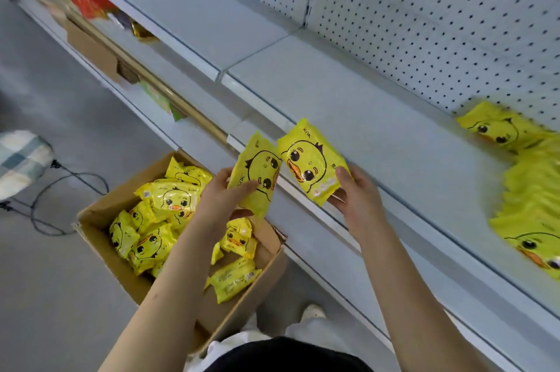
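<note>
A pale grey metal shelf (378, 135) with a white pegboard back (424, 23) stood above a grey floor (45, 296), with a row of yellow packets (527, 190) lying on it at the right. The left hand (225, 199) pinched one duck packet (257, 171) and the right hand (356, 193) gripped a second packet (312, 159) by its lower end, side by side at the shelf's front edge, above an open cardboard box (100, 220) of the same packets. Each wrapper bore a cartoon duck face, and the second packet's top read roughly "KOK"; smaller print was illegible.
</note>
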{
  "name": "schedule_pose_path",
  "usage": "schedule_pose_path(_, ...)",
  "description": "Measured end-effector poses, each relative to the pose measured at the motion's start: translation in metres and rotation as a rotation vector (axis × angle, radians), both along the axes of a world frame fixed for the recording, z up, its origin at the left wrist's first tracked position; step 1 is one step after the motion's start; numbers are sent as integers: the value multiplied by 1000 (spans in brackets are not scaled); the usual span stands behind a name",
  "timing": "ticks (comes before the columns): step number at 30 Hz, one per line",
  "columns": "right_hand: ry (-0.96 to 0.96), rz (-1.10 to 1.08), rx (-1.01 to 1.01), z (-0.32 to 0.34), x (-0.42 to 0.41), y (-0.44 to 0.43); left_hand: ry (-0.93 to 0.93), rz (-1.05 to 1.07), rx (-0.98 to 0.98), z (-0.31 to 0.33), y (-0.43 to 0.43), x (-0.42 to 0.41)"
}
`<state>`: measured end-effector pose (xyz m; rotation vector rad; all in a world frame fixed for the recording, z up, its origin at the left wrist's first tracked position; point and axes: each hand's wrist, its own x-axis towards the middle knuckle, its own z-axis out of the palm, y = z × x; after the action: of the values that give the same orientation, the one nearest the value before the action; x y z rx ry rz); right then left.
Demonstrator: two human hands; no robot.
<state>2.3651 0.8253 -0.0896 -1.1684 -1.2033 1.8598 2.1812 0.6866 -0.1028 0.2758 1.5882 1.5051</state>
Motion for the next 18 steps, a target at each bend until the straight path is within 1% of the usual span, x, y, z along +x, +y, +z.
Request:
schedule_pose_path(3, 16, -12, 52, 22, 22, 11, 29, -70, 32, 16, 15, 10)
schedule_pose_path(7, -10, 12, 127, 44, 58, 29, 73, -179, 80, 35, 43, 33)
schedule_pose_path(10, -35, 4, 185, 57, 85, 48, 135, -257, 101, 51, 71, 55)
schedule_pose_path(14, -67, -76, 221, 70, 127, 76, 210, -352, 124, 68, 107, 85)
schedule_pose_path(18, -110, -102, 283, 79, 169, 103, 342, -425, 143, 81, 143, 112)
